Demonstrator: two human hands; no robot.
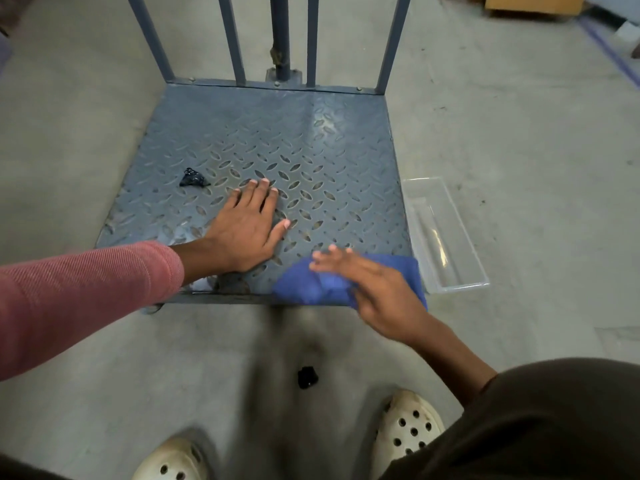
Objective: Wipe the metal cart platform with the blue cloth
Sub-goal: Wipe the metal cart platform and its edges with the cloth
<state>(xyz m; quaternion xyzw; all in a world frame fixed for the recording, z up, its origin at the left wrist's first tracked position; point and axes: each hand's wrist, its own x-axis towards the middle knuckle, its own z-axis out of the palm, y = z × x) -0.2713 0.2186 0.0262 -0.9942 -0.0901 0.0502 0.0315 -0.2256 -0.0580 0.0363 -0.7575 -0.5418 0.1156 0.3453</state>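
The metal cart platform (pixel 311 140) is a grey-blue tread plate on the concrete floor, with upright bars at its far edge. The blue cloth (pixel 311 282) lies crumpled at the platform's near right corner. My right hand (pixel 374 289) rests flat on top of the cloth, fingers spread and blurred by motion. Flat on the plate near its front middle lies my left hand (pixel 249 223), palm down, fingers apart, holding nothing. A small dark crumpled scrap (pixel 194 178) sits on the plate left of my left hand.
A clear plastic tray (pixel 446 237) lies on the floor against the platform's right side. Another small black scrap (pixel 307 377) is on the floor between platform and my white clogs (pixel 408 427). A cardboard box (pixel 533 3) stands far right.
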